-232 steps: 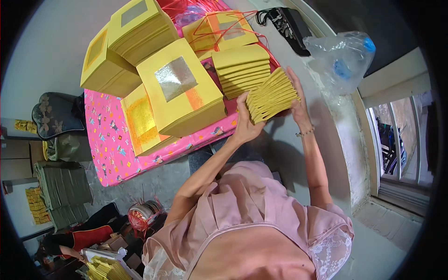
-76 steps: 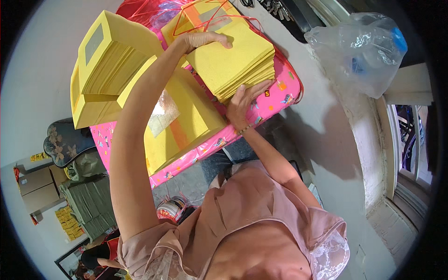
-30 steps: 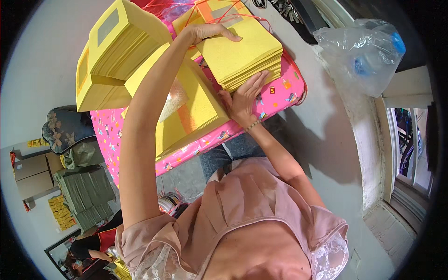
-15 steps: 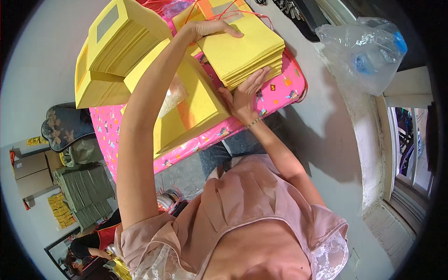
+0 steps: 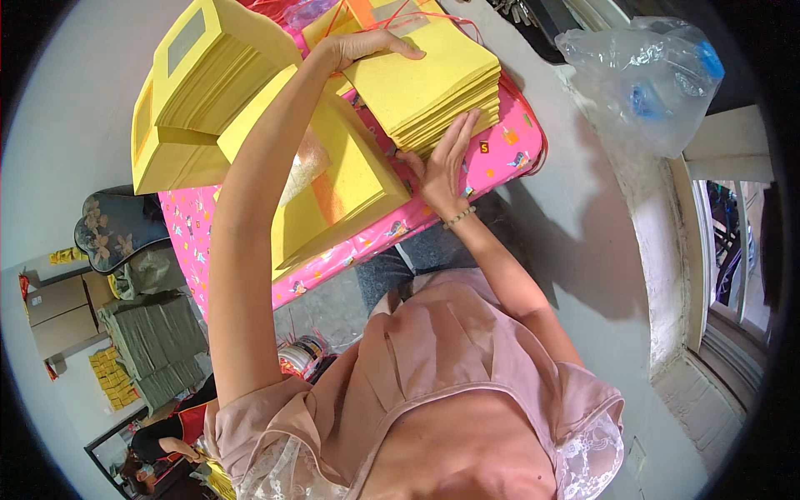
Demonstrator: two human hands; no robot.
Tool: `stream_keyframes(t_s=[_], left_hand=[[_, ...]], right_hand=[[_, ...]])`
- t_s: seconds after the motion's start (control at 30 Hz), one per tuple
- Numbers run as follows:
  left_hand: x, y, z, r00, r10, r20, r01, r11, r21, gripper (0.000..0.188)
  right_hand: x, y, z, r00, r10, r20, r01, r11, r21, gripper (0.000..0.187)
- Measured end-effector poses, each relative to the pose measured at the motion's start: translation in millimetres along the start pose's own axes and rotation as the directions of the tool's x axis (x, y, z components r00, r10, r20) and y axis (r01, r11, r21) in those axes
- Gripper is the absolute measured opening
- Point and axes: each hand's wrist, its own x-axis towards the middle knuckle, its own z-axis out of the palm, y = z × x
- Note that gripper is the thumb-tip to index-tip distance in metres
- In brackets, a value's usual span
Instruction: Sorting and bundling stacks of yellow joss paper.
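A thick stack of yellow paper (image 5: 429, 79) lies on the pink patterned tablecloth (image 5: 504, 154), its layers slightly uneven along the near edge. My left hand (image 5: 371, 48) grips it at the far left corner, thumb over the top sheet; the other fingers are mostly hidden. My right hand (image 5: 446, 167), fingers stretched out, is at the stack's near edge with the fingertips up against the layers. Just left of it lies another yellow paper block (image 5: 354, 162) with an orange and silvery patch, partly covered by my left forearm.
Taller yellow paper bundles (image 5: 225, 71) stand at the table's left. Red plastic string (image 5: 400, 18) trails behind the stack. A clear plastic bag (image 5: 637, 87) hangs at the right. At the lower left another person (image 5: 167, 437) sits near piled green bundles (image 5: 154, 346).
My right hand's fingers have straightened and tilted more upright at the near edge. The stack's near layers look more fanned apart. My left hand keeps its place on the corner.
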Motion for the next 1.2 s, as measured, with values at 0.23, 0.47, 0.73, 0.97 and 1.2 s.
stream_keyframes(t_s=[0.23,0.47,0.73,0.97,1.2], left_hand=[[-1,-2,0,0.995,-0.086,0.04,0.086,0.996,-0.008,0.072],[13,-4,-14,0.999,-0.044,0.031,0.037,0.981,0.189,0.085],[7,-17,-5,0.936,0.269,-0.226,-0.144,0.881,0.45,0.085],[-2,-20,19,0.811,0.513,-0.282,-0.209,0.704,0.679,0.063],[-4,-25,24,0.8,0.511,-0.315,-0.169,0.695,0.699,0.071]], right_hand=[[-2,-1,-7,1.0,-0.026,-0.005,0.025,0.992,-0.125,0.109],[2,3,-16,0.996,-0.083,0.022,0.086,0.98,-0.18,0.11],[45,23,-74,0.992,0.041,-0.115,-0.065,0.976,-0.207,0.054],[95,88,-95,0.958,0.257,0.126,-0.125,0.771,-0.624,0.02],[105,98,-88,0.983,0.134,0.124,-0.024,0.767,-0.641,0.009]])
